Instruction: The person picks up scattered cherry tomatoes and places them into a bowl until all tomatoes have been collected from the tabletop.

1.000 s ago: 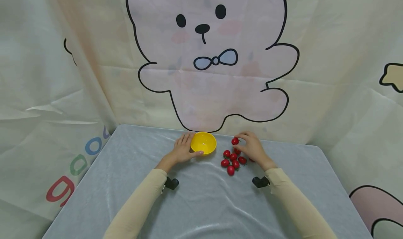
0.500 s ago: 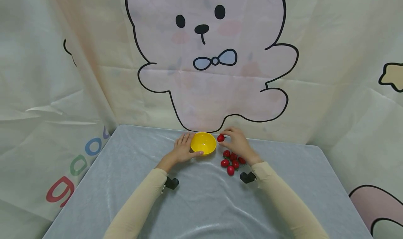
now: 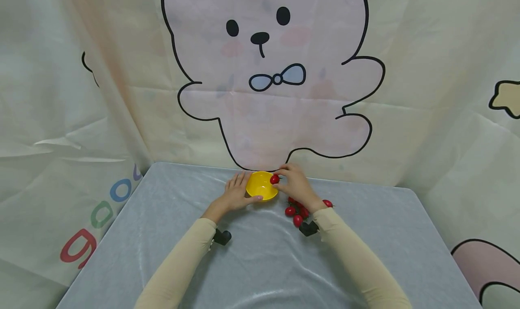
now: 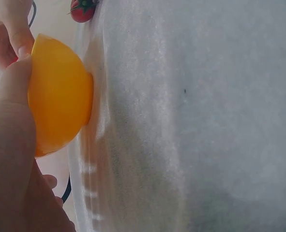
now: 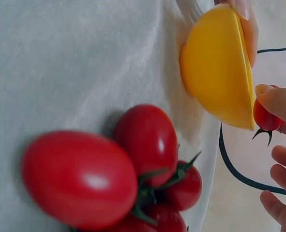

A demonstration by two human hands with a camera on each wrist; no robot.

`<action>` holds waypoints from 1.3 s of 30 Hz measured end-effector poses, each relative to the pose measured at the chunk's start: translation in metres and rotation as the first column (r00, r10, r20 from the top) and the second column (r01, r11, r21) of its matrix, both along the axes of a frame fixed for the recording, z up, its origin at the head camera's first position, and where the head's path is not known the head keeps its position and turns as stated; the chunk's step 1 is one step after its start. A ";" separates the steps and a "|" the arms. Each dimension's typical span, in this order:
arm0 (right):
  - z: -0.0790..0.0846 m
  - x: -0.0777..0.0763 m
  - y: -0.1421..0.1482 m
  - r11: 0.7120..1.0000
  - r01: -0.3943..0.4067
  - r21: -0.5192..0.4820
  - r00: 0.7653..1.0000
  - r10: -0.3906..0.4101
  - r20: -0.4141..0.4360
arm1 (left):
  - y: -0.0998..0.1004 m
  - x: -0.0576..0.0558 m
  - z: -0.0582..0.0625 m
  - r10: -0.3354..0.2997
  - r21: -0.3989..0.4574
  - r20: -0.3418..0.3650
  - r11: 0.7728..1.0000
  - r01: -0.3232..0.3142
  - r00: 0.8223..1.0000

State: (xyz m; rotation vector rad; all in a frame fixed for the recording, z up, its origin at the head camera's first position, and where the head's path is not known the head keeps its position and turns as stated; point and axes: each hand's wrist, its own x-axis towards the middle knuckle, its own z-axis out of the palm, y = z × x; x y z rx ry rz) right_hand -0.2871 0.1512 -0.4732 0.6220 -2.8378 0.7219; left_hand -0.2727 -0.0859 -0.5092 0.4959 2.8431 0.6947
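A cream fabric backdrop printed with a large pinkish cartoon bear rises behind a worktop covered in pale grey cloth. The fingers of the right hand pinch a small, glossy red cherry tomato with a green stem, holding it just above the right rim of a round, smooth yellow bowl. The left hand grips that bowl from its left side, thumb along the near rim, fingers at the far left. The bowl stands upright near the worktop's back edge. Under the right wrist lies a cluster of red cherry tomatoes, partly hidden; another red tomato shows beyond the wrist. Both arms wear cream sleeves, with black wrist mounts beside the cuffs.
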 end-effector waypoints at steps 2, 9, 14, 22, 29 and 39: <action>0.000 0.000 -0.003 1.000 0.005 0.001 1.000 -0.005 0.005 | 0.000 0.000 0.001 -0.002 0.002 0.000 1.000 0.002 1.000; -0.003 -0.002 -0.016 0.999 0.007 0.047 1.000 -0.007 0.000 | 0.000 0.002 0.003 -0.006 0.003 -0.003 1.000 0.006 1.000; -0.009 -0.003 -0.023 0.998 -0.013 0.057 1.000 0.014 -0.021 | 0.001 0.002 0.003 -0.006 -0.006 -0.007 1.000 0.006 1.000; -0.017 -0.002 -0.032 0.998 -0.009 0.055 1.000 0.010 -0.018 | 0.000 0.003 0.003 -0.008 0.001 0.000 1.000 0.008 1.000; -0.020 0.000 -0.038 0.998 -0.010 0.069 1.000 0.010 0.009 | 0.000 0.002 0.002 -0.022 0.008 -0.007 1.000 0.022 1.000; -0.021 -0.001 -0.041 0.997 -0.031 0.065 0.999 0.029 0.028 | -0.001 0.002 0.003 -0.024 0.007 -0.009 1.000 0.024 1.000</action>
